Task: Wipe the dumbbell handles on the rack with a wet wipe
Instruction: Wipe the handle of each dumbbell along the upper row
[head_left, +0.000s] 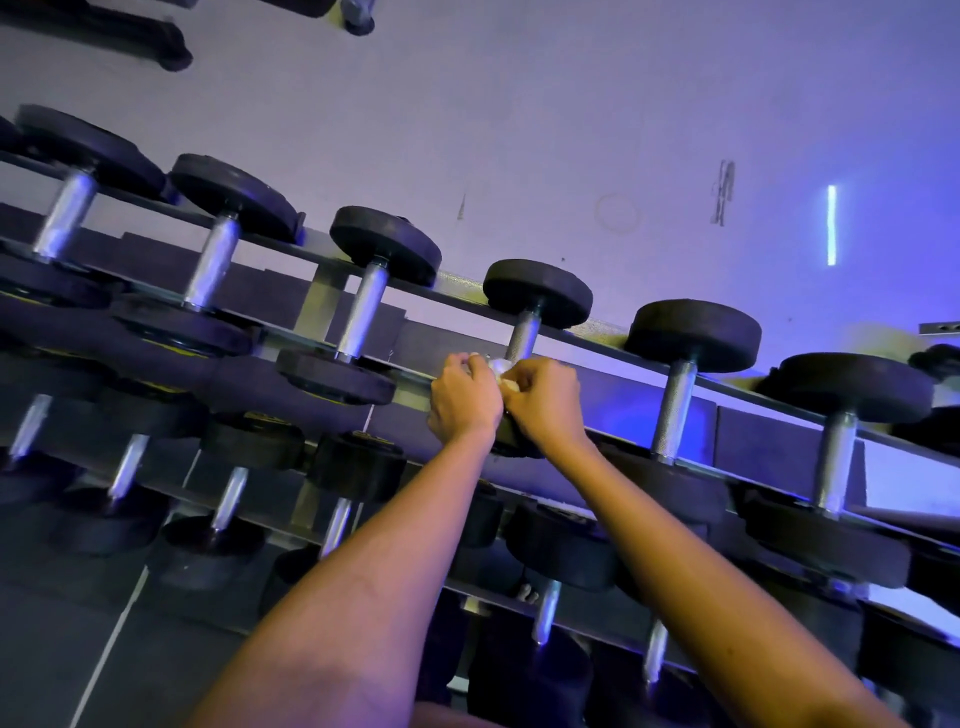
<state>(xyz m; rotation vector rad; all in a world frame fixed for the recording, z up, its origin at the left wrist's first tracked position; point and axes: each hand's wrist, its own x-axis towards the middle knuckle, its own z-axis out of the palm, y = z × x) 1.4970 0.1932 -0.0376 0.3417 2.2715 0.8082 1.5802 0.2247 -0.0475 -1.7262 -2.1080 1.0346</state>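
Both hands meet at the centre of the frame. The left hand (462, 400) and right hand (545, 397) have their fingers curled in tight, and between them they pinch a small crumpled white wet wipe (500, 368). It's bunched and soft-looking, and only a little of it peeks out above the knuckles.

The wipe sits at the lower end of a handle (522, 338), a short metal bar with a rough knurled surface. Whether the wipe actually touches the steel, I cannot tell. That handle belongs to the dumbbell (537, 293) in the middle of the top row. Its far head is a thick, matte black round disc, and its near head is mostly hidden under the hands.

The rack (462, 291) runs diagonally from upper left to lower right, all flat grey metal rails. The left neighbour's bar (363, 312) and the right neighbour's bar (672, 410) stand well apart from the hands, with open gaps on both sides.

The lower tier (358, 462) is packed more tightly, black heads nearly shoulder to shoulder beneath the forearms.

Above the top rail is a smooth pale wall (571, 104) with grey scuffs (723, 192) and a bright light strip (831, 224).
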